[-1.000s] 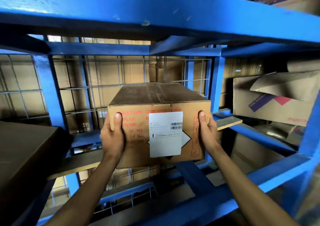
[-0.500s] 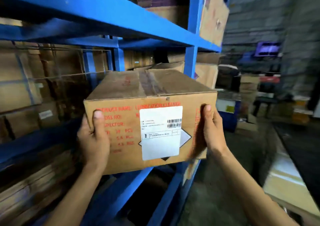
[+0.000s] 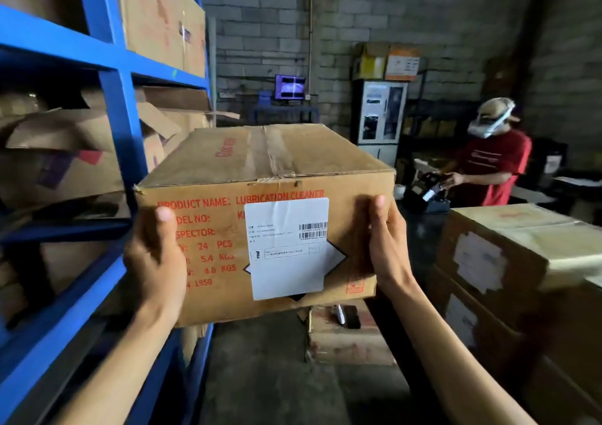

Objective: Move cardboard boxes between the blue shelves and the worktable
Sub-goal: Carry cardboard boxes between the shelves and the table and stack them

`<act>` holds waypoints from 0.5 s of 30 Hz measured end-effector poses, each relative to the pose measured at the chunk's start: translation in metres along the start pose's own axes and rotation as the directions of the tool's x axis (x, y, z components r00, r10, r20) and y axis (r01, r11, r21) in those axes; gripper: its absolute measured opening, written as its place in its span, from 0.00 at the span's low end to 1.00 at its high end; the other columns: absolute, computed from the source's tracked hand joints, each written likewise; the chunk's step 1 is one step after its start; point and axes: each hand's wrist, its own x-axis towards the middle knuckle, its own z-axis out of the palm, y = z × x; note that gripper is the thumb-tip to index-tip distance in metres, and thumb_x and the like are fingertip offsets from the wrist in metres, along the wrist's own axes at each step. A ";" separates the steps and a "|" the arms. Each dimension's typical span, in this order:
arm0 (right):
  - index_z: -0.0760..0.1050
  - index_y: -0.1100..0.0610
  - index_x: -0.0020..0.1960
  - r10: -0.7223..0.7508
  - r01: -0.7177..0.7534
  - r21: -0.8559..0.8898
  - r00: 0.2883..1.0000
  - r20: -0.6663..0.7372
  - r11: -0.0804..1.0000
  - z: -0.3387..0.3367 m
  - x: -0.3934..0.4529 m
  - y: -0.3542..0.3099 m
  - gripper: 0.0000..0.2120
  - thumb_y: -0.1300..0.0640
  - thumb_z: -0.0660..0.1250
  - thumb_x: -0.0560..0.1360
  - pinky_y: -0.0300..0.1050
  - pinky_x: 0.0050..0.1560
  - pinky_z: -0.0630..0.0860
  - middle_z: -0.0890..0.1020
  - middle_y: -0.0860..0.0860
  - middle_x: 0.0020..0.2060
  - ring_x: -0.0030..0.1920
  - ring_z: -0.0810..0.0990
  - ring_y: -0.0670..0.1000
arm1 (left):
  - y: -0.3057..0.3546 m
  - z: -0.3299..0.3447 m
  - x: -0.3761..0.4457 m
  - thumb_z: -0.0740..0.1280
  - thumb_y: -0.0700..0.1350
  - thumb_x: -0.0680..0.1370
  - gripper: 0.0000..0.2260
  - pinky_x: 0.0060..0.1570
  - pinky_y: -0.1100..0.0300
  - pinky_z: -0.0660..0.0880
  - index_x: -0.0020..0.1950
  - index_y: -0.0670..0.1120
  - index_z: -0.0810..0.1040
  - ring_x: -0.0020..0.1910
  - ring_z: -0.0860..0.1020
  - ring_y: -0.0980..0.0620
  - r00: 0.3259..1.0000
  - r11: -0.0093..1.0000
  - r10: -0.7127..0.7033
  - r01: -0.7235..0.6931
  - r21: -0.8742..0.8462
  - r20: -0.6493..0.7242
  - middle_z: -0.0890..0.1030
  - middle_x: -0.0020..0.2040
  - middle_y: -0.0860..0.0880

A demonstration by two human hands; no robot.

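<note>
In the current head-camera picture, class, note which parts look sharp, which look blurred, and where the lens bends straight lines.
Head view: the held box and its white label read sharply; the stacked boxes at right smear with motion; the blue shelves bow outward near the left edge.

A single head-worn camera looks forward and slightly down, close behind a taped brown cardboard box (image 3: 264, 216); tall blue metal shelves (image 3: 120, 112) run along the left, grey block wall (image 3: 260, 27) far ahead.
</note>
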 end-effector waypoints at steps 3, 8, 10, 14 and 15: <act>0.72 0.54 0.70 -0.006 0.000 -0.066 0.997 -0.083 0.998 -0.060 -0.003 -0.007 0.40 0.26 0.57 0.72 0.34 0.58 0.74 0.81 0.44 0.60 0.58 0.78 0.38 | 0.004 0.047 -0.025 0.55 0.69 0.77 0.20 0.58 0.53 0.68 0.57 0.56 0.69 0.57 0.73 0.52 0.992 0.995 -0.074 0.080 -0.055 0.103 0.75 0.57 0.52; 0.73 0.57 0.67 -0.066 0.024 -0.168 0.967 -0.246 0.985 -0.158 -0.011 -0.035 0.30 0.35 0.56 0.77 0.34 0.51 0.74 0.81 0.36 0.47 0.48 0.77 0.35 | 0.026 0.125 -0.065 0.52 0.67 0.78 0.26 0.57 0.52 0.72 0.57 0.48 0.77 0.57 0.77 0.48 0.979 0.995 0.065 -0.049 -0.085 0.196 0.80 0.58 0.46; 0.73 0.56 0.66 -0.090 0.025 -0.215 0.951 -0.296 0.976 -0.195 -0.013 -0.046 0.25 0.40 0.55 0.79 0.31 0.49 0.73 0.81 0.35 0.46 0.47 0.77 0.33 | 0.042 0.153 -0.083 0.50 0.69 0.78 0.30 0.60 0.53 0.73 0.58 0.47 0.77 0.58 0.77 0.46 0.967 0.992 0.068 -0.039 -0.122 0.244 0.81 0.56 0.44; 0.73 0.50 0.66 -0.159 0.018 -0.332 0.902 -0.402 0.943 -0.264 -0.027 -0.080 0.26 0.36 0.55 0.76 0.31 0.51 0.75 0.82 0.35 0.50 0.52 0.78 0.34 | 0.082 0.205 -0.134 0.54 0.63 0.79 0.27 0.44 0.80 0.67 0.54 0.40 0.77 0.41 0.75 0.72 0.901 0.934 0.137 0.020 -0.356 0.411 0.76 0.44 0.55; 0.73 0.49 0.65 -0.168 0.006 -0.351 0.887 -0.431 0.936 -0.281 -0.034 -0.090 0.24 0.37 0.56 0.77 0.31 0.51 0.75 0.82 0.35 0.50 0.51 0.79 0.33 | 0.088 0.217 -0.146 0.53 0.69 0.76 0.34 0.46 0.78 0.70 0.58 0.39 0.76 0.43 0.76 0.72 0.868 0.901 0.167 0.059 -0.430 0.467 0.78 0.46 0.55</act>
